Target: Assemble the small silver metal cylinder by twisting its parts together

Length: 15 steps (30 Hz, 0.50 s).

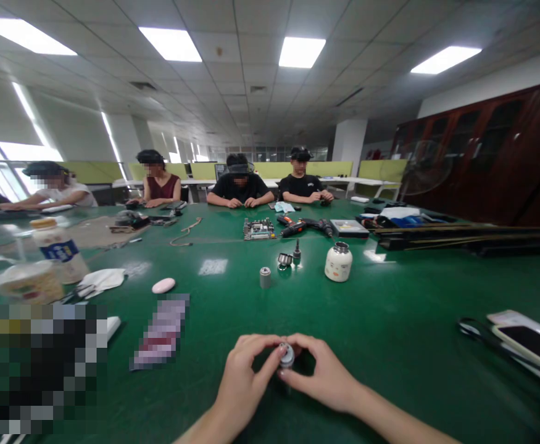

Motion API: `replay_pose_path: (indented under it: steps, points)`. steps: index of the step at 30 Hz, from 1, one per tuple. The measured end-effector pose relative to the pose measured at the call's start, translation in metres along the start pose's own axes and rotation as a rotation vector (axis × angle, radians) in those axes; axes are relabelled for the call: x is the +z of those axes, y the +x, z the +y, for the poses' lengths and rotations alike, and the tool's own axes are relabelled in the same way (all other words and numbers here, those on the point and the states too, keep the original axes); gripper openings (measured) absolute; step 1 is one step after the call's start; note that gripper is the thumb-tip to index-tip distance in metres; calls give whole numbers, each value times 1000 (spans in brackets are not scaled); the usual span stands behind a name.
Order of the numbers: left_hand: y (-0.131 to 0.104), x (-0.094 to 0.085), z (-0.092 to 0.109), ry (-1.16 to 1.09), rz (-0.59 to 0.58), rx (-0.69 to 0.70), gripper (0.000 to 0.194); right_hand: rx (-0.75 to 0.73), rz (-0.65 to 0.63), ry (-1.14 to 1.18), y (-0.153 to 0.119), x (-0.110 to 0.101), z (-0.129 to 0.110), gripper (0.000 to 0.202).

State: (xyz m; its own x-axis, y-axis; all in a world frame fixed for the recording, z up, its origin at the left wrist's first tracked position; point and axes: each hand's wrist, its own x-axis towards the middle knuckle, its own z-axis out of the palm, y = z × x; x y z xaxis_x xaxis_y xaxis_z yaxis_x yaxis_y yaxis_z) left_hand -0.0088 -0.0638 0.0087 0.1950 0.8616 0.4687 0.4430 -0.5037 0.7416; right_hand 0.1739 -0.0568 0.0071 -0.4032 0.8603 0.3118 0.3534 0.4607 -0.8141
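My left hand point(245, 375) and right hand point(325, 375) pinch a metal cylinder point(287, 357); a grey canister point(265, 279) and white jar point(338, 265) stand beyond.

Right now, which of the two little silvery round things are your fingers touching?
The nearer metal piece, held between the left hand and right hand. The other, the metal cylinder, stands farther off on the table, with no fingers on it.

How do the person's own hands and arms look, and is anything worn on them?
The left hand and the right hand wear no gloves, and no ring, watch or bracelet shows. The left forearm and right forearm have no sleeves as far as they are in view, and no cable or marking. Whether the nails carry polish is too small to tell.
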Motion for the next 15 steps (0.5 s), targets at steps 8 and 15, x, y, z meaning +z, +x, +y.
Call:
replay_pose_path:
  steps: [8,15]
  points:
    - [0,0,-1,12,-10,-1,12,-21,-6,32,1,-1,-4,19]
    - [2,-2,5,15,-59,46,16,-12,-7,27,3,0,-6,19]
